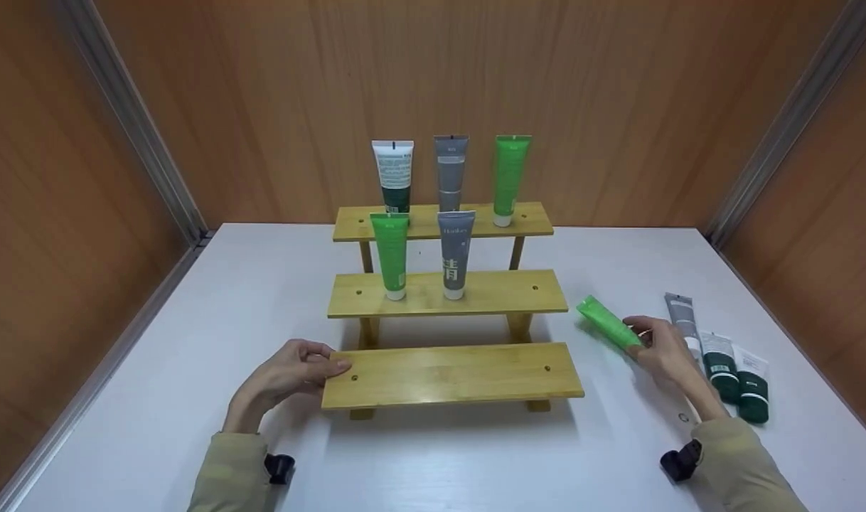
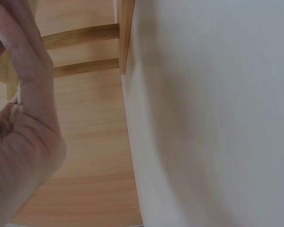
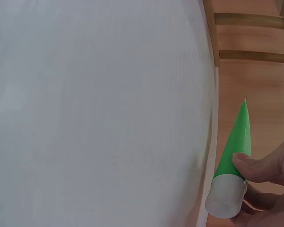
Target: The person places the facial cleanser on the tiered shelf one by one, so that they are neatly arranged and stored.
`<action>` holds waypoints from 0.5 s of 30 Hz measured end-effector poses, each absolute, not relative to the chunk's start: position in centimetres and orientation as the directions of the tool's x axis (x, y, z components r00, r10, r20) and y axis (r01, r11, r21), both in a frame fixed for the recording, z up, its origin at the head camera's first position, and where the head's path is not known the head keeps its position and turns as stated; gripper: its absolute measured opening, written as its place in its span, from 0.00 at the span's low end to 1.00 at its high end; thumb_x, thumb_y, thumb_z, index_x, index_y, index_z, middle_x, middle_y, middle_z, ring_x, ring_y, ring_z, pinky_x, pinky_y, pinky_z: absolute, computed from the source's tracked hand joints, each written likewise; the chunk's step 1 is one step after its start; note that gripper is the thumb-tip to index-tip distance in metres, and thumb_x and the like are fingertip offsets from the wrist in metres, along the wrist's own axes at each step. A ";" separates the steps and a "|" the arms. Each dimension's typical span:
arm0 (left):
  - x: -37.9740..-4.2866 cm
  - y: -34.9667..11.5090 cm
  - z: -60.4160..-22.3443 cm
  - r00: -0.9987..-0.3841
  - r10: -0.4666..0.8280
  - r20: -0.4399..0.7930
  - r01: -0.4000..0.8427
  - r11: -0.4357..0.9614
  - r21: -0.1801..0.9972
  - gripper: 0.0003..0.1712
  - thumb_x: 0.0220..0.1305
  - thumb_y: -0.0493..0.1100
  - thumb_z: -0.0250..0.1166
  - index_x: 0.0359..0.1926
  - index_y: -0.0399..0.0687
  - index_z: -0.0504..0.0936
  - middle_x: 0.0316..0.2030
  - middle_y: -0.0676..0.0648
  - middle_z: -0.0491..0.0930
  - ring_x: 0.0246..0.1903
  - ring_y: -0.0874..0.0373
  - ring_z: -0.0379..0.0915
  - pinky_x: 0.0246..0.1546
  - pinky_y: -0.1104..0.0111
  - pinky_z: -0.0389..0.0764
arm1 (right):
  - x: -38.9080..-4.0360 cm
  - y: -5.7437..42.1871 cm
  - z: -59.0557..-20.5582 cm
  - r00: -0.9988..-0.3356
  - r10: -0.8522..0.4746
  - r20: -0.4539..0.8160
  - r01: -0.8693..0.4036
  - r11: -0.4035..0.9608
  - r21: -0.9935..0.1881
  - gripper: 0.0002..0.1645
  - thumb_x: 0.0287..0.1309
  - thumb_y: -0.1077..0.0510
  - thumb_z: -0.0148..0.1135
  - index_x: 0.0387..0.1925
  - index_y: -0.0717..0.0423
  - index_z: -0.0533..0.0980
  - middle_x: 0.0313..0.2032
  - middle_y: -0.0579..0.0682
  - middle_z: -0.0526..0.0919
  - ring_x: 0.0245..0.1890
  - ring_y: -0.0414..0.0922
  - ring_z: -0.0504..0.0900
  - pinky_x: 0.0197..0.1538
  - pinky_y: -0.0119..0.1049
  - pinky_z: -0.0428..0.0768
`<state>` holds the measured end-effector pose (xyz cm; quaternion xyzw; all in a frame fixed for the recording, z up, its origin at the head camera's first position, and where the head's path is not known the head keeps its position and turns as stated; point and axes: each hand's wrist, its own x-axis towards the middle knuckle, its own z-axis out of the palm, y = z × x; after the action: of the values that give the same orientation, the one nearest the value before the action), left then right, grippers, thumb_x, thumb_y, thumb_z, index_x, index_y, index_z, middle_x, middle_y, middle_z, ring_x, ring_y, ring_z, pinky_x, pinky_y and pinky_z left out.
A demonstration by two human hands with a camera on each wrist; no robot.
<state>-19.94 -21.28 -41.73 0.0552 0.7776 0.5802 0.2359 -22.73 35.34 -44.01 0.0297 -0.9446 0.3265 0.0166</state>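
Observation:
My left hand [image 1: 287, 373] grips the left end of the lowest step of a three-step wooden display stand [image 1: 451, 377], thumb on top. To the right of the stand, my right hand [image 1: 664, 352] pinches a green tube [image 1: 607, 323] near its white cap. In the right wrist view that tube [image 3: 235, 149] has its cap toward the camera, with the thumb on its side. On the middle step stand a green tube [image 1: 390, 252] and a grey tube [image 1: 455, 252]. The top step bears a white and dark green tube [image 1: 394, 171], a grey tube [image 1: 450, 171] and a green tube [image 1: 510, 174].
On the white table [image 1: 447, 462], right of my right hand, lie a grey tube [image 1: 682, 316] and two white and dark green tubes, one nearer [image 1: 753, 391] and one beside it [image 1: 721, 370]. Wooden panels [image 1: 447, 85] enclose the back and both sides.

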 end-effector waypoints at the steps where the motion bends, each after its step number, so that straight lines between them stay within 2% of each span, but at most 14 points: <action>1: -19.9 -21.3 -41.7 -0.882 0.361 -0.302 -0.188 0.317 0.929 0.15 0.64 0.48 0.71 0.41 0.40 0.81 0.30 0.54 0.88 0.30 0.62 0.85 0.34 0.68 0.85 | -22.7 35.4 -44.0 -0.997 -0.049 0.053 -0.071 0.783 -0.618 0.31 0.54 0.71 0.64 0.61 0.77 0.70 0.50 0.73 0.79 0.45 0.58 0.79 0.50 0.46 0.76; 6: -20.0 -21.3 -41.8 -0.880 0.371 -0.298 -0.186 0.309 0.933 0.16 0.64 0.48 0.71 0.42 0.39 0.82 0.30 0.54 0.89 0.30 0.61 0.85 0.34 0.68 0.86 | -22.7 35.3 -43.9 -0.997 -0.060 0.057 -0.082 0.776 -0.625 0.33 0.54 0.72 0.62 0.62 0.79 0.68 0.53 0.76 0.77 0.47 0.61 0.78 0.54 0.53 0.76; 12: -20.0 -21.3 -41.9 -0.875 0.387 -0.291 -0.183 0.292 0.939 0.16 0.64 0.46 0.70 0.43 0.37 0.80 0.31 0.53 0.89 0.31 0.61 0.86 0.34 0.68 0.86 | -22.5 35.1 -43.7 -0.993 -0.077 0.094 -0.119 0.767 -0.631 0.31 0.54 0.74 0.60 0.61 0.80 0.68 0.52 0.75 0.78 0.47 0.60 0.78 0.47 0.40 0.74; 15: -20.0 -21.3 -41.9 -0.876 0.385 -0.291 -0.182 0.295 0.938 0.17 0.64 0.47 0.70 0.43 0.37 0.81 0.30 0.53 0.89 0.30 0.61 0.86 0.34 0.68 0.86 | -22.3 35.0 -43.6 -0.994 -0.072 0.079 -0.106 0.757 -0.645 0.31 0.56 0.73 0.59 0.62 0.80 0.67 0.52 0.74 0.77 0.48 0.60 0.76 0.50 0.42 0.72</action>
<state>-19.97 -21.29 -41.88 0.0660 0.7679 0.5902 0.2402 -22.29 34.98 -43.56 0.0474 -0.9370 0.3452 0.0246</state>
